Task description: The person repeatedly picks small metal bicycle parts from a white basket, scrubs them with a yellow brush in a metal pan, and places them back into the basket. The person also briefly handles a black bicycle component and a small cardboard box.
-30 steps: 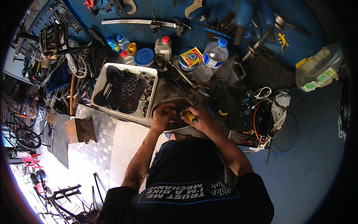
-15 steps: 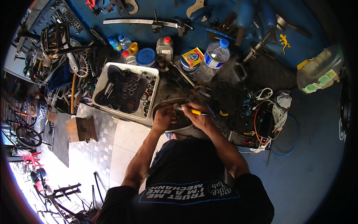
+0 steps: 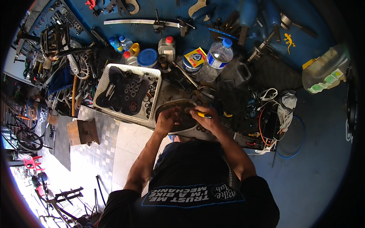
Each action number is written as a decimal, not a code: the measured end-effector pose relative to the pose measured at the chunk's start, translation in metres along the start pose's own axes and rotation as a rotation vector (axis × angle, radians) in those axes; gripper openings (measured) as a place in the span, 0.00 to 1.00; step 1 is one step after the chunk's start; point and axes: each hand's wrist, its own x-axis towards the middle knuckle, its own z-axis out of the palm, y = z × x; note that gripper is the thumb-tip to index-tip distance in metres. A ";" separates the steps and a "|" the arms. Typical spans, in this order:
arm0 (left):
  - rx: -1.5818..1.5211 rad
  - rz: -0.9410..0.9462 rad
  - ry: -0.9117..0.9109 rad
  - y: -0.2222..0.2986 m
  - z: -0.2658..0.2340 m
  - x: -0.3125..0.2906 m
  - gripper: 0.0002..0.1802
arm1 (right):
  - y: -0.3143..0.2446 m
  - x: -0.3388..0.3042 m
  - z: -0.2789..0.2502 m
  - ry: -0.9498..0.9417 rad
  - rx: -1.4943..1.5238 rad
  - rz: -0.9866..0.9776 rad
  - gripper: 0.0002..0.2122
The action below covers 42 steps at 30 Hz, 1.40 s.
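Over an oval dark pan [image 3: 181,100] at the bench's front edge, my two hands work close together. My right hand [image 3: 208,117] is closed round a yellow-handled brush [image 3: 204,114], its head pointing left toward the other hand. My left hand [image 3: 166,119] has its fingers curled round a small dark part, too shadowed to name. Just left of the pan stands a cream plastic basket [image 3: 156,85] with a dark lining. Several metal rings [image 3: 132,89] and other small parts lie in it.
Behind the pan stand a clear bottle with a blue cap [image 3: 219,57], a blue-lidded tub [image 3: 147,57] and a grey bottle with a red cap [image 3: 167,47]. Tangled white cables [image 3: 283,114] lie at the right. Bike parts and tools [image 3: 62,68] crowd the left.
My right hand has drawn slightly right with the brush, away from the left hand, and less of the brush shows. My left hand stays nearly in place over the pan.
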 end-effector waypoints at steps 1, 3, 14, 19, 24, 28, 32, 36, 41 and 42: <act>-0.043 0.001 0.008 -0.001 0.000 0.001 0.16 | -0.003 -0.002 -0.002 -0.011 -0.109 -0.081 0.11; -0.044 0.001 0.017 0.003 0.002 0.002 0.16 | -0.007 -0.007 -0.004 -0.028 -0.332 -0.241 0.11; 0.865 0.427 0.327 0.003 0.007 0.003 0.14 | -0.056 0.013 0.001 -0.026 0.310 0.078 0.09; 0.716 0.406 0.307 0.013 0.007 -0.003 0.15 | -0.054 0.011 -0.008 -0.035 0.141 0.045 0.10; 0.701 0.377 0.322 0.016 0.012 -0.007 0.13 | -0.049 0.006 0.001 0.038 0.196 0.047 0.12; 0.736 0.347 0.315 0.019 0.012 -0.009 0.14 | -0.053 0.005 -0.001 -0.001 0.165 0.091 0.15; 0.647 0.293 0.276 0.022 0.009 -0.011 0.15 | -0.016 0.002 0.001 0.087 0.021 0.094 0.19; 0.647 0.492 0.168 0.028 0.006 -0.007 0.17 | -0.031 0.000 -0.019 0.010 0.008 0.177 0.16; 0.768 0.725 0.066 0.106 0.029 -0.023 0.23 | -0.012 -0.018 -0.018 0.067 0.119 0.153 0.13; 0.814 0.837 0.058 0.123 0.034 -0.030 0.22 | -0.007 -0.022 -0.021 0.053 0.085 0.147 0.13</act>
